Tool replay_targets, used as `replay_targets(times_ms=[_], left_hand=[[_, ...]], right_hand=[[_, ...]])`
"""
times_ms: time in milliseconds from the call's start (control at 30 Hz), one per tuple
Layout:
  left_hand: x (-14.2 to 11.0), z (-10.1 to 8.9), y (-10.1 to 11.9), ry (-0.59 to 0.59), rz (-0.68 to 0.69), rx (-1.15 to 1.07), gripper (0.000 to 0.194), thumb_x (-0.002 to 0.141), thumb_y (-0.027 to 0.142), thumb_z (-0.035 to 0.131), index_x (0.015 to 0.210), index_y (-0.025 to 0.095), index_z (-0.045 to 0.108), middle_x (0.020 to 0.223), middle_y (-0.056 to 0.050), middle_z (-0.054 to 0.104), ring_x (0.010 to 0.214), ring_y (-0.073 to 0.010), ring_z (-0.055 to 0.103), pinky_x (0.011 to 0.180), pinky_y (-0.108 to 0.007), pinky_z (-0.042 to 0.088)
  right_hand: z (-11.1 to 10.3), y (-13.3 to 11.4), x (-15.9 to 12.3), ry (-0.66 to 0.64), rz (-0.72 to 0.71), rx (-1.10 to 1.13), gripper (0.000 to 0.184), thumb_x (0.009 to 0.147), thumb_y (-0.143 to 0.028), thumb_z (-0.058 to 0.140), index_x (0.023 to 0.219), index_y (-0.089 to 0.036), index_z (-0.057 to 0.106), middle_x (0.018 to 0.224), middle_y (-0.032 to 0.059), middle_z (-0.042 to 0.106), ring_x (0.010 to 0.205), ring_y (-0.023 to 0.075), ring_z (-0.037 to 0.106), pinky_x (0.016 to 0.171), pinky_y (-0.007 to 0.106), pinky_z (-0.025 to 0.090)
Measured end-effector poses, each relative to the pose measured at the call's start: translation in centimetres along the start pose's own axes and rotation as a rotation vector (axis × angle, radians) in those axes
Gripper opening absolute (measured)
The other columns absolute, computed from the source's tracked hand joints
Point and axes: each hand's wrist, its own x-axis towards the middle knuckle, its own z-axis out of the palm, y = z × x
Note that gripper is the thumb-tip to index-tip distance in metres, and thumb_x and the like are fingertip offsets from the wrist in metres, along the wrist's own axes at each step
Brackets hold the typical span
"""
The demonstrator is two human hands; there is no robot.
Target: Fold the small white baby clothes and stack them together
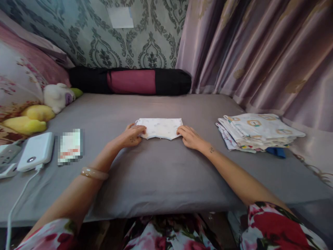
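A small white garment (161, 127) with a faint print and a pale blue edge lies folded on the grey sheet, in front of me. My left hand (134, 134) has its fingers closed on the garment's left end. At the opposite end, my right hand (189, 136) pinches the right edge in the same way. A thin white loop sticks out at the garment's upper left corner. What kind of garment it is, I cannot tell for sure.
A stack of folded printed cloths (257, 132) sits to the right. On the left are a white power bank (36, 151) with a cable, a blurred card (69, 146), and plush toys (58, 97). A black and maroon bolster (131, 81) lies along the wall.
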Motion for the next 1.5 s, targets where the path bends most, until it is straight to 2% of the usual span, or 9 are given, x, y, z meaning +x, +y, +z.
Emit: replay_targets(times_ms=[100,233,367,533,767,1000,1133,1333,1500], left_hand=[[0.4,-0.3,0.2,0.005,-0.016,-0.033,0.041,0.068,0.012,0.046,0.105,0.024,0.061,0.112,-0.004,0.069,0.110,-0.0221,0.061,0.116,-0.048,0.022],[2.5,-0.4,1.8,0.119,-0.111,-0.045,0.034,0.081,0.016,0.041,0.109,0.021,0.061,0.109,-0.007,0.070,0.100,-0.0212,0.064,0.109,-0.043,0.035],[5.3,0.4,4.6,0.182,-0.148,0.014,0.037,0.091,0.020,0.036,0.123,0.019,0.055,0.131,-0.011,0.062,0.123,-0.0244,0.055,0.109,-0.045,0.034],[7.1,2.4,6.1,0.137,-0.214,0.058,0.044,0.095,0.023,0.031,0.137,0.017,0.045,0.149,-0.013,0.046,0.143,-0.0264,0.033,0.116,-0.053,0.023],[6.9,3.4,5.8,0.041,-0.288,0.081,0.052,0.100,0.031,0.023,0.147,0.016,0.036,0.155,-0.013,0.038,0.146,-0.0274,0.029,0.118,-0.053,0.018],[7.0,3.9,5.2,0.063,-0.320,0.120,0.055,0.100,0.039,0.023,0.149,0.019,0.036,0.154,-0.013,0.038,0.145,-0.0284,0.030,0.118,-0.050,0.021],[6.8,3.8,4.9,0.049,-0.360,0.158,0.061,0.099,0.046,0.023,0.148,0.012,0.038,0.154,-0.018,0.038,0.145,-0.0303,0.029,0.118,-0.048,0.021],[6.2,3.0,4.5,0.045,-0.403,0.218,0.061,0.099,0.047,0.020,0.144,0.012,0.042,0.153,-0.019,0.038,0.144,-0.0318,0.031,0.117,-0.054,0.020],[5.7,2.9,3.0,0.063,-0.451,0.213,0.061,0.098,0.046,0.020,0.144,0.012,0.043,0.155,-0.019,0.036,0.146,-0.0324,0.027,0.117,-0.055,0.021]], right_hand=[[-0.9,-0.8,0.6,-0.035,0.083,-0.005,0.038,0.078,0.000,0.040,0.102,-0.019,0.062,0.113,0.0084,0.063,0.105,0.0212,0.054,0.094,0.033,0.035],[-0.9,-2.5,3.3,0.031,0.210,0.018,0.040,0.085,-0.005,0.038,0.115,-0.016,0.061,0.124,0.0100,0.062,0.115,0.0217,0.054,0.101,0.034,0.034],[0.6,-4.6,7.0,0.074,0.237,0.016,0.044,0.096,-0.016,0.031,0.134,-0.013,0.052,0.143,0.0127,0.051,0.133,0.0226,0.043,0.113,0.039,0.025],[2.9,-5.5,9.3,0.035,0.301,0.009,0.052,0.099,-0.023,0.027,0.145,-0.006,0.041,0.154,0.0157,0.038,0.144,0.0256,0.028,0.118,0.045,0.016],[4.7,-4.9,9.0,0.018,0.330,0.048,0.056,0.098,-0.028,0.027,0.150,-0.008,0.036,0.155,0.0130,0.036,0.145,0.0239,0.028,0.120,0.045,0.016],[4.3,-4.7,8.9,-0.018,0.384,0.056,0.056,0.099,-0.031,0.026,0.150,-0.008,0.035,0.156,0.0129,0.035,0.146,0.0261,0.027,0.120,0.048,0.015],[4.1,-4.5,8.8,-0.021,0.445,0.035,0.056,0.100,-0.032,0.026,0.148,-0.008,0.037,0.155,0.0151,0.035,0.145,0.0267,0.027,0.119,0.049,0.015],[3.8,-3.7,8.4,-0.026,0.538,-0.015,0.056,0.099,-0.031,0.027,0.146,-0.004,0.040,0.154,0.0184,0.035,0.145,0.0293,0.028,0.119,0.049,0.015],[4.1,-2.5,7.8,0.013,0.628,-0.054,0.058,0.098,-0.033,0.028,0.145,-0.002,0.040,0.154,0.0208,0.033,0.145,0.0333,0.026,0.118,0.053,0.016]])
